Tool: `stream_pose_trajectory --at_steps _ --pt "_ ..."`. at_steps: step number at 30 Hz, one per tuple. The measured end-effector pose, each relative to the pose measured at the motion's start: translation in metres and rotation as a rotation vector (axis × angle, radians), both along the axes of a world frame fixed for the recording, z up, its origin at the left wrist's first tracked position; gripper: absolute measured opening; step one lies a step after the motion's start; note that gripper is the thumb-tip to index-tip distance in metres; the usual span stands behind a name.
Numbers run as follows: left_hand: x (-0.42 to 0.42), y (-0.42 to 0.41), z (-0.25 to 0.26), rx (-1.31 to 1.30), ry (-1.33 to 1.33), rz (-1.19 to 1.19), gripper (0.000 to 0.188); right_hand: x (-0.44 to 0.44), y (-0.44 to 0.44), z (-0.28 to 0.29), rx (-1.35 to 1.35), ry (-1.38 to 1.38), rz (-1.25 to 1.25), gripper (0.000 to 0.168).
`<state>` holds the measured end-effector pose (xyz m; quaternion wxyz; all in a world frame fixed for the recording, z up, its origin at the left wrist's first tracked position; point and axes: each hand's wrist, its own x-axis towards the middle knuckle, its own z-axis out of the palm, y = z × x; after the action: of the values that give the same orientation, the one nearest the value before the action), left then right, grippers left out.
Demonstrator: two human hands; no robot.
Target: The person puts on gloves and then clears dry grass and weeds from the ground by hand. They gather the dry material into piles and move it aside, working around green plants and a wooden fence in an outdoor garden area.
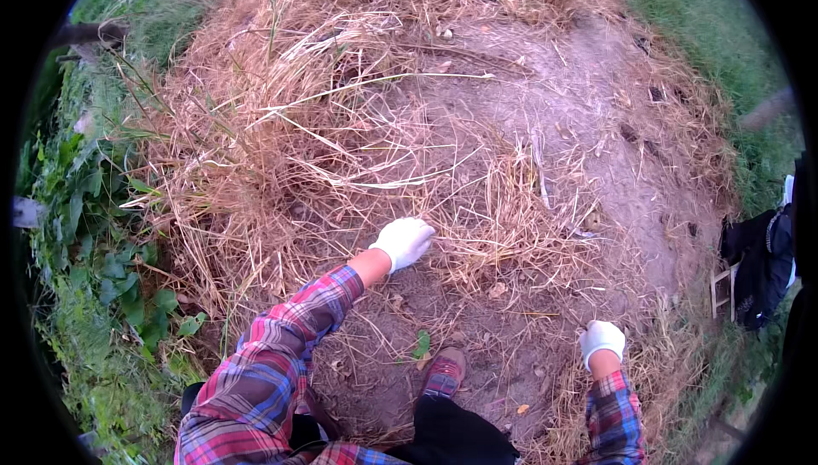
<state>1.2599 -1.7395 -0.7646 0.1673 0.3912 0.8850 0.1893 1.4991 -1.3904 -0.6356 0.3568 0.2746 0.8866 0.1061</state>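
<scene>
My left hand, in a white glove, reaches out over the ground near the middle of the view. Its fingers are closed at the edge of some dry grass stalks; whether it grips any is too small to tell. My right hand, also white-gloved, is at the lower right, curled above dry straw; what it may hold is hidden. Long pale grass stems lie beyond my left hand, beside a thick heap of dry grass.
My shoe stands on bare soil, a green leaf beside it. Leafy vines line the left side, with wooden posts there. Dark cloth hangs at the far right by a pale frame. A thin branch lies further ahead.
</scene>
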Motion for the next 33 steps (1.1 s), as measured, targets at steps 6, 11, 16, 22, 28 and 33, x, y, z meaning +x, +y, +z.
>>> stream_pose_trajectory --at_steps 6,11,16,22,28,33 --pt "-0.044 0.058 -0.037 -0.126 0.438 0.121 0.031 -0.001 0.002 -0.002 -0.004 0.007 0.000 0.023" --pt "-0.078 0.043 -0.058 -0.600 -0.026 0.305 0.025 -0.008 -0.003 0.003 0.002 -0.045 0.003 0.022" --pt "-0.080 0.017 -0.073 -0.410 -0.241 0.443 0.044 -0.011 0.007 0.001 -0.004 -0.049 0.017 0.022" --pt "-0.051 -0.001 -0.075 -0.087 -0.238 0.315 0.050 -0.014 0.000 0.006 -0.019 -0.057 0.030 0.022" --pt "0.035 0.038 0.006 -0.084 -0.488 -0.226 0.040 -0.008 0.008 0.002 -0.036 -0.061 0.011 0.023" --pt "-0.003 0.060 -0.009 -0.217 -0.022 -0.093 0.024 -0.010 0.017 0.006 -0.034 -0.051 0.017 0.023"
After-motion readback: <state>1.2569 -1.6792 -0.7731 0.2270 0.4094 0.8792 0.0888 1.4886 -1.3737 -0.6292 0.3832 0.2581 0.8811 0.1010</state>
